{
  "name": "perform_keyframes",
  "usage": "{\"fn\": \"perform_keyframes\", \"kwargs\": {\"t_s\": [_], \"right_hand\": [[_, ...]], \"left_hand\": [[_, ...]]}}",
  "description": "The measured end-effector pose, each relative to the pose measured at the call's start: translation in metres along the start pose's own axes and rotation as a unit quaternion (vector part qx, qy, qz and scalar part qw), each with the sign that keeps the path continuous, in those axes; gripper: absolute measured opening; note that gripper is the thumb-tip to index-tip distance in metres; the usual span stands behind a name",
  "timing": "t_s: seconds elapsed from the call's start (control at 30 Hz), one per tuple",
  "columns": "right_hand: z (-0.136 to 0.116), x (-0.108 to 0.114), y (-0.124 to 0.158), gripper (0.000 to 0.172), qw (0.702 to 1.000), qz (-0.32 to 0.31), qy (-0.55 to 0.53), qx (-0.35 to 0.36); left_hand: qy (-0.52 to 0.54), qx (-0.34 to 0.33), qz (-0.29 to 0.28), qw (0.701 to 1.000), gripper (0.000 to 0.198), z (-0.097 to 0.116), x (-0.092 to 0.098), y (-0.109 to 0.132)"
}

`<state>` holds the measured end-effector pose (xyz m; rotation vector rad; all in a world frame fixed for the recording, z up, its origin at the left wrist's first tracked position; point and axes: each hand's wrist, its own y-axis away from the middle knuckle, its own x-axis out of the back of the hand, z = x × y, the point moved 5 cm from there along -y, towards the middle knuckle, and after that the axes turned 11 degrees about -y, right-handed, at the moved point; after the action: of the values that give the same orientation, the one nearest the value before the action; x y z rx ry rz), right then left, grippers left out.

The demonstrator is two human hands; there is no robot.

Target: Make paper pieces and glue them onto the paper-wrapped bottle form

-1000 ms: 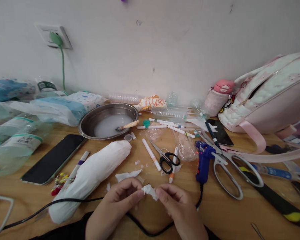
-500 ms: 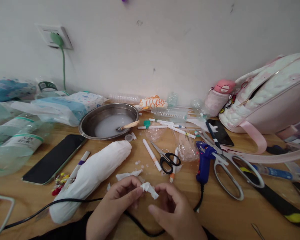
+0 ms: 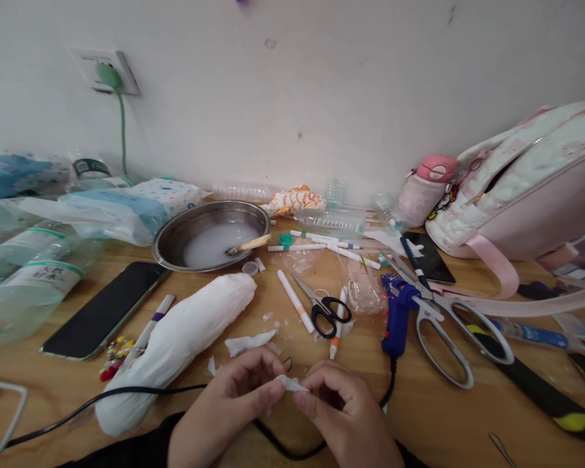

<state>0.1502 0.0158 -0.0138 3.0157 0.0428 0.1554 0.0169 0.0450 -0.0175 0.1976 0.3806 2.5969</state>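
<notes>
At the near edge of the wooden table, my left hand (image 3: pixel 236 396) and my right hand (image 3: pixel 341 406) pinch a small crumpled scrap of white tissue (image 3: pixel 287 382) between thumbs and fingertips. Both hands are closed on it. Just beyond the hands lies another torn strip of tissue (image 3: pixel 249 342). To the left lies a long bundle wrapped in white paper (image 3: pixel 180 341), its near end close to my left forearm. A black cable (image 3: pixel 127 394) runs under my wrists.
A steel bowl (image 3: pixel 175 239) of milky liquid with a brush stands behind. Black-handled scissors (image 3: pixel 324 311), markers, a blue glue gun (image 3: pixel 397 312), large silver scissors (image 3: pixel 448 331), a phone (image 3: pixel 104 312), plastic bottles (image 3: pixel 29 286) and a pink bag (image 3: pixel 526 188) crowd the table.
My right hand briefly let go of the tissue scrap, then came back and pinched it again. The scrap now looks flatter and lower between the fingertips.
</notes>
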Motion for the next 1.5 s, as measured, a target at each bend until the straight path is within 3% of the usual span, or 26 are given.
{"fn": "perform_keyframes", "kwargs": {"t_s": [0.17,0.3,0.43,0.57,0.67,0.77,0.83,0.97,1.03,1.1,1.17,1.3,1.4,1.5], "right_hand": [[-0.001,-0.002,0.001,0.015,1.0,-0.015,-0.022,-0.002],[0.002,0.0,-0.001,0.023,0.997,-0.009,-0.069,-0.022],[0.015,-0.002,-0.005,0.028,0.978,-0.046,-0.154,-0.136],[0.027,-0.005,-0.005,0.03,0.941,-0.059,-0.235,-0.235],[0.029,-0.007,-0.005,0.029,0.935,-0.066,-0.253,-0.241],[0.027,-0.007,-0.006,0.028,0.939,-0.069,-0.248,-0.227],[0.022,-0.002,-0.007,0.026,0.957,-0.044,-0.213,-0.189],[0.008,0.005,-0.004,0.025,0.989,0.01,-0.109,-0.103],[0.005,0.005,-0.002,0.025,0.993,0.02,-0.086,-0.077],[0.003,0.005,0.0,0.025,0.995,0.027,-0.079,-0.056],[0.001,0.004,0.0,0.028,0.995,0.035,-0.083,-0.037],[0.001,0.005,0.0,0.025,0.991,0.056,-0.115,-0.041],[-0.002,0.001,0.001,0.023,0.997,0.022,-0.065,-0.047],[-0.008,-0.002,0.001,0.009,1.0,-0.006,0.0,-0.007]], "left_hand": [[-0.099,-0.029,0.039,0.994,0.017,-0.001,0.004,0.002],[-0.252,-0.126,0.059,0.958,0.009,0.012,0.006,0.008],[-0.364,-0.28,0.05,0.887,0.01,0.025,0.003,0.017],[-0.468,-0.44,0.084,0.762,0.017,0.033,0.002,0.029],[-0.529,-0.482,0.1,0.691,0.021,0.037,0.001,0.033],[-0.55,-0.485,0.105,0.672,0.022,0.039,0.001,0.034],[-0.535,-0.459,0.107,0.701,0.017,0.038,0.002,0.031],[-0.424,-0.259,0.112,0.861,0.034,0.027,0.013,0.017],[-0.338,-0.166,0.068,0.924,0.022,0.019,0.012,0.012],[-0.245,-0.083,0.02,0.966,0.016,0.012,0.008,0.008],[-0.156,-0.014,-0.01,0.988,0.024,0.005,0.004,0.005],[-0.047,0.058,-0.029,0.997,0.034,-0.002,-0.001,0.002],[-0.035,0.08,-0.042,0.995,0.038,-0.004,-0.003,0.002],[-0.055,0.081,-0.051,0.994,0.04,-0.003,-0.005,0.003]]}}
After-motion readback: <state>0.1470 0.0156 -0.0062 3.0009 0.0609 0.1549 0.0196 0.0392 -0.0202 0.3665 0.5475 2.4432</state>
